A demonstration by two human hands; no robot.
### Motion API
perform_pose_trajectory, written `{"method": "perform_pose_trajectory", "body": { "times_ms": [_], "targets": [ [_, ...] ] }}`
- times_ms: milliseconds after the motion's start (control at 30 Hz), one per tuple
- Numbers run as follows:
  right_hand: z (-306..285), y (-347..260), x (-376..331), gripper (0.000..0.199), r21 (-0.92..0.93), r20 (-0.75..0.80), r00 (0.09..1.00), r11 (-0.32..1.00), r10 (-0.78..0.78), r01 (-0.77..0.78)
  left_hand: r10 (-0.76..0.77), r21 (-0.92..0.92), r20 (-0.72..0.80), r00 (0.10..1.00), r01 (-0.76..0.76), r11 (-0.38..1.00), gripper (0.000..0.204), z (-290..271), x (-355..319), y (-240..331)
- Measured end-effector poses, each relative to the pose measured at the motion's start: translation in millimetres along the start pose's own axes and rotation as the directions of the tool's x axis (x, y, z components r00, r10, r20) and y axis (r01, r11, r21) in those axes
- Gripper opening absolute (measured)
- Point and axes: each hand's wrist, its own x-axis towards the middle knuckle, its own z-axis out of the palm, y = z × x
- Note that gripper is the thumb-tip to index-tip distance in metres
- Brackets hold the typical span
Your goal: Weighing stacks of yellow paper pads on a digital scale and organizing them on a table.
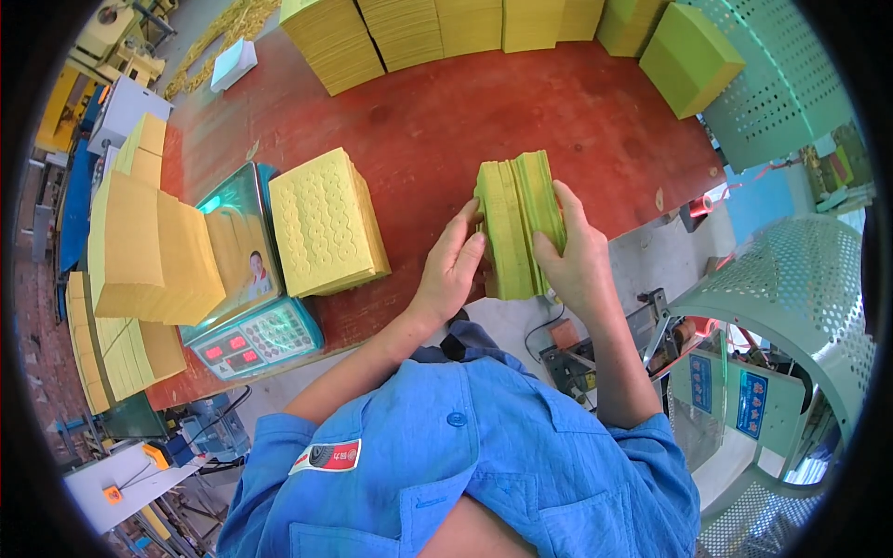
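Note:
A stack of yellow paper point(510, 228) is held between my two hands, over the near edge of the red table. My left hand point(448, 265) presses its left side, with the fingers partly hidden behind the paper. On the opposite side, my right hand point(579, 256) grips it with the thumb on the near face and the fingers along the side. The sheets stand on edge, and a gap or fold shows in the middle. Left of my left hand lies another stack of yellow paper point(326, 223), its top marked with rows of wavy embossed curves.
A digital scale point(256, 339) with lit red digits stands at the table's left, beside a tall yellow paper stack point(153, 246). More paper stacks point(405, 33) line the far edge of the red table point(437, 121). Green perforated metal guards point(791, 270) curve at the right.

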Motion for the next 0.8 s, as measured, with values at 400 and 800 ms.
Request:
{"method": "perform_pose_trajectory", "body": {
  "times_ms": [400, 800],
  "targets": [
    [-2.0, 4.4, 0.1, 0.06, 0.043, 0.01, 1.0, 0.999, -0.016, 0.016, -0.064, 0.079, -0.027, 0.998, 0.066, 0.995, 0.059, -3.2, 3.6, -13.0],
    [-4.7, 31.0, -1.7, 0.059, 0.495, 0.043, 0.997, 0.865, 0.07, -0.082, -0.144, -0.18, -0.119, 0.982, 0.121, 0.976, 0.096, -1.3, 5.3, 14.8]
  ]
}}
